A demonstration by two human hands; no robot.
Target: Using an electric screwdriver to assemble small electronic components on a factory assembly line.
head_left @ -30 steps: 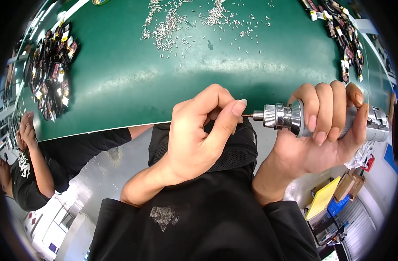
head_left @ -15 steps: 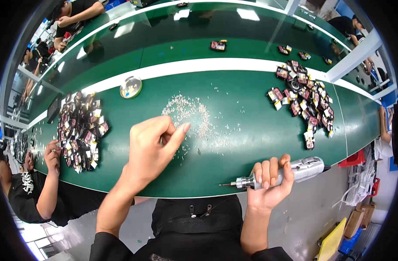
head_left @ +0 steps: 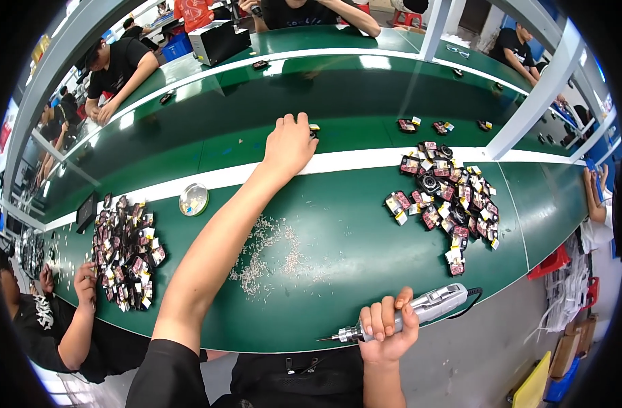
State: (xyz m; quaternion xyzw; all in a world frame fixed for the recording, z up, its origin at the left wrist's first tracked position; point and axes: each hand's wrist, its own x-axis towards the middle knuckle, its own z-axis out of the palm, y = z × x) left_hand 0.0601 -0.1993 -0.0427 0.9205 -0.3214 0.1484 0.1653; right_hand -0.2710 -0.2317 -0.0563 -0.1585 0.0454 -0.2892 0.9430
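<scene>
My left hand [head_left: 290, 146] reaches across the white rail onto the dark green belt. Its fingers close around a small black part [head_left: 314, 129] with a yellow-and-white tag; the hand hides most of the part. My right hand [head_left: 387, 325] grips a silver electric screwdriver [head_left: 433, 304] near the front edge of the table, its bit pointing left. Between my arms, many tiny pale screw-like pieces [head_left: 273, 255] lie scattered on the green tabletop. A heap of similar tagged black parts [head_left: 454, 194] sits to the right.
Another heap of black parts [head_left: 124, 251] lies left, beside a co-worker's hand [head_left: 85, 285]. A round shallow dish [head_left: 193, 199] stands by the white rail [head_left: 222, 175]. Several parts, including one tagged part [head_left: 407, 125], rest on the belt. A grey post [head_left: 528, 102] rises at right.
My left hand has gone from above the scattered pieces forward to the part on the belt. The view has tilted up; my right hand still holds the screwdriver.
</scene>
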